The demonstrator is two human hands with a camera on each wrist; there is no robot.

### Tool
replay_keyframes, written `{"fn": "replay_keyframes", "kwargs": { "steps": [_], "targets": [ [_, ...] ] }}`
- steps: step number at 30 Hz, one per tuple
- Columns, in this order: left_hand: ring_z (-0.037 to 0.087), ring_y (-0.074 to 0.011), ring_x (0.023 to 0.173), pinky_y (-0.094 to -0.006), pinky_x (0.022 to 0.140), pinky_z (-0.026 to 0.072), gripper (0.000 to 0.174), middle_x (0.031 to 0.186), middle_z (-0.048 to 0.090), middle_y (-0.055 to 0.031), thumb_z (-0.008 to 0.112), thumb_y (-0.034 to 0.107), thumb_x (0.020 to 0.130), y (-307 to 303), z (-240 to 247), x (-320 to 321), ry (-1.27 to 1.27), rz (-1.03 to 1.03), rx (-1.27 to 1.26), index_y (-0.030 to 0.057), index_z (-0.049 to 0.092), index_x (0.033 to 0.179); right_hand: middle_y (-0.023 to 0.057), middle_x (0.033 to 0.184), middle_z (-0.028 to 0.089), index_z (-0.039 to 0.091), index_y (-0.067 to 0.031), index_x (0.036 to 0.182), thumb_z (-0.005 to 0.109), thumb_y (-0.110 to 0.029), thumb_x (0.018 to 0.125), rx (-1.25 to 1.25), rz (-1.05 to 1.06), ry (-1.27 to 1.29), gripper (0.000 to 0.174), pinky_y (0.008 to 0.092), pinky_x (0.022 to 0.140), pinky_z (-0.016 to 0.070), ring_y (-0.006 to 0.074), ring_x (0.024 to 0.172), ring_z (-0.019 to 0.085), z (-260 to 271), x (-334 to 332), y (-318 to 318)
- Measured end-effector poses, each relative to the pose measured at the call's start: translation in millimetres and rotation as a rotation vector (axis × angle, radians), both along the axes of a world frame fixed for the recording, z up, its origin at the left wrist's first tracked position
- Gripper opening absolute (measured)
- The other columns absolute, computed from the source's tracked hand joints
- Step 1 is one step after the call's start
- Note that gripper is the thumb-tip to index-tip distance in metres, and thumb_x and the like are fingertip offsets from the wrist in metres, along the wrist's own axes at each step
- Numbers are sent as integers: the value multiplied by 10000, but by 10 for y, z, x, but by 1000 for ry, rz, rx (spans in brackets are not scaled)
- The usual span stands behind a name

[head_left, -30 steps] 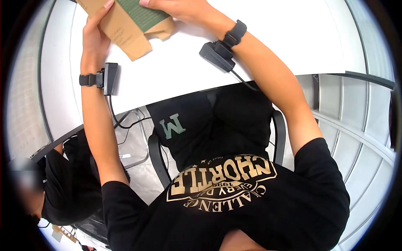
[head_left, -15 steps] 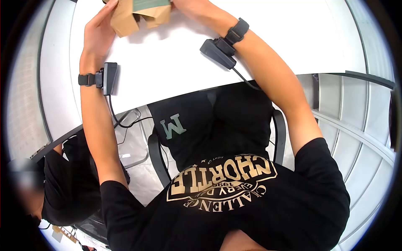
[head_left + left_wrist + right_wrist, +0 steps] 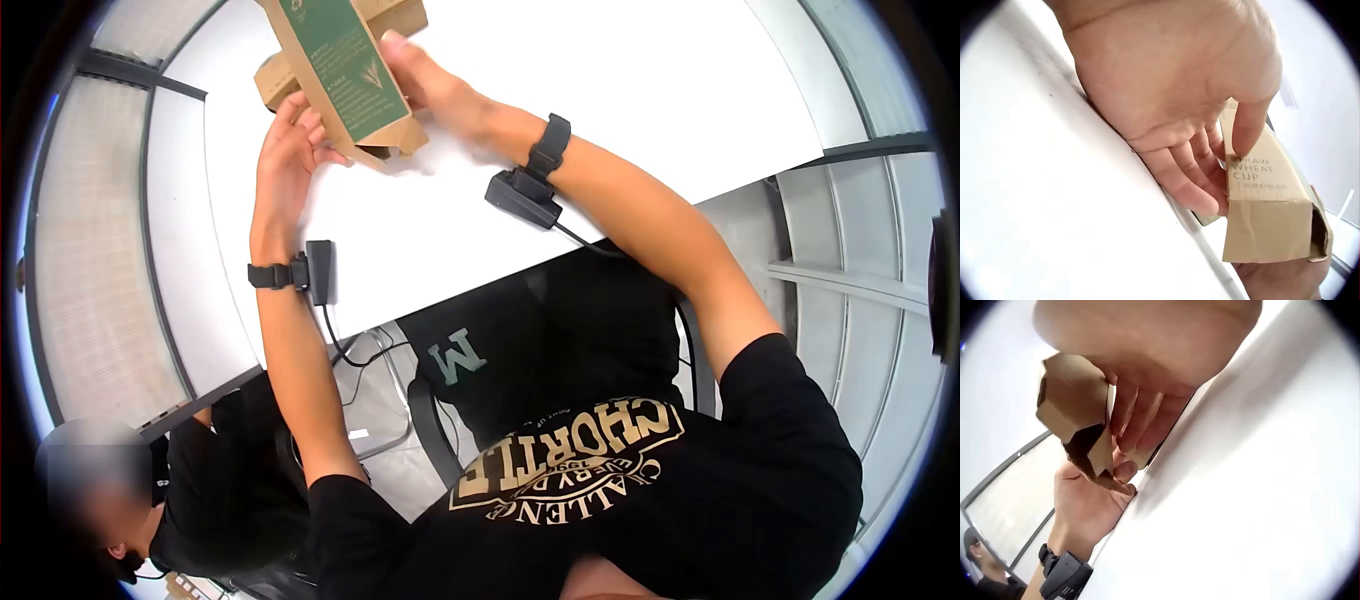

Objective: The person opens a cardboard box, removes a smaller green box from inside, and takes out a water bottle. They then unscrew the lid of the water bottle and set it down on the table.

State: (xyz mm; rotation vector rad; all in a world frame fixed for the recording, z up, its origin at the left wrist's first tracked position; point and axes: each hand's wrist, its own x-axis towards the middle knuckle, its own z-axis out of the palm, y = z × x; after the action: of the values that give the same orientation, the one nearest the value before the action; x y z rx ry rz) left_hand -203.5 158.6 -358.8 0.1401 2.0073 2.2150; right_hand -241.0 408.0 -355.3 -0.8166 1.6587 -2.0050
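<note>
A brown cardboard box with a green printed panel is tilted between both hands in the head view, its near end flaps loose. The left hand holds its left side near that end; in the left wrist view the thumb lies on the side lettered "STRAW WHEAT CUP", fingers bent beside it. On the other side, the right hand grips the box, thumb at its edge. The right wrist view shows the torn-looking open end and right-hand fingers alongside the box.
Another brown cardboard piece lies beneath and behind the held box on the white table. Cables hang from both wrist cameras over the near table edge. A seated person in black is at the lower left.
The head view has shifted. The held box has turned, its green panel showing again, and sits lower in view with both hands. The other cardboard piece has come into sight behind it.
</note>
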Motion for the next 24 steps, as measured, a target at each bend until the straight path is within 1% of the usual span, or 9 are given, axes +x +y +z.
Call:
{"fn": "replay_keyframes", "kwargs": {
  "steps": [5,6,8,10,11,12,15,19,24],
  "targets": [
    [669,-184,1138,-348,968,540,473,1364,654,-105,472,247,1091,109,51,64,-56,177,50,-18,487,1483,219,1305,656,325,7,1605,551,-637,1035,23,-85,130,889,368,991,519,277,1208,636,-83,-114,-83],
    [659,-195,1184,-358,1018,526,483,1396,638,-109,456,264,1102,43,2,68,-112,220,98,-26,484,1487,217,1268,689,390,29,1549,715,-528,981,16,-102,98,860,376,974,542,298,1166,683,-91,-146,-100],
    [648,-214,1226,-384,1093,480,536,1413,635,-120,393,377,1137,-32,-96,32,-136,326,147,-27,510,1468,223,1237,707,441,25,1498,759,-509,947,111,-192,223,831,387,962,552,312,1142,703,-116,-171,-66],
    [656,-220,1211,-373,1083,483,578,1376,658,-123,377,441,1141,-7,-65,31,-83,226,252,-27,528,1445,211,1206,736,558,18,1362,832,-421,893,147,-308,303,698,391,960,560,309,1123,724,-67,-161,-47],
    [660,-223,1204,-368,1078,484,602,1358,670,-124,369,473,1143,-24,-53,44,-63,178,300,-27,537,1433,202,1200,741,574,18,1348,828,-402,897,130,-332,321,666,388,960,560,300,1117,726,-82,-176,-45],
    [693,-220,1145,-351,1044,517,665,1284,706,-124,341,546,1135,-109,16,-33,-69,-220,389,-23,540,1418,192,1193,746,589,18,1334,824,-383,902,113,-355,340,634,385,959,560,292,1111,728,-93,-190,-43],
    [717,-197,1076,-339,991,552,674,1215,731,-114,339,553,1134,-71,-24,-25,19,-134,41,-27,586,1373,167,1175,757,628,17,1293,808,-329,918,80,-338,316,542,371,952,561,261,1081,732,-88,-236,-47],
    [721,-151,916,-305,828,577,380,1063,766,-82,710,313,1012,41,13,56,57,18,-234,-6,722,1217,145,1154,759,644,16,1285,782,-273,947,67,-217,212,465,342,938,560,200,1050,719,-43,-204,-22],
    [703,-131,897,-302,838,559,323,1023,770,-66,741,283,992,81,64,83,38,26,-155,13,750,1169,103,1145,740,645,17,1278,757,-272,987,21,-154,154,425,310,926,558,146,1041,692,-25,-180,-32]
  ]
}}
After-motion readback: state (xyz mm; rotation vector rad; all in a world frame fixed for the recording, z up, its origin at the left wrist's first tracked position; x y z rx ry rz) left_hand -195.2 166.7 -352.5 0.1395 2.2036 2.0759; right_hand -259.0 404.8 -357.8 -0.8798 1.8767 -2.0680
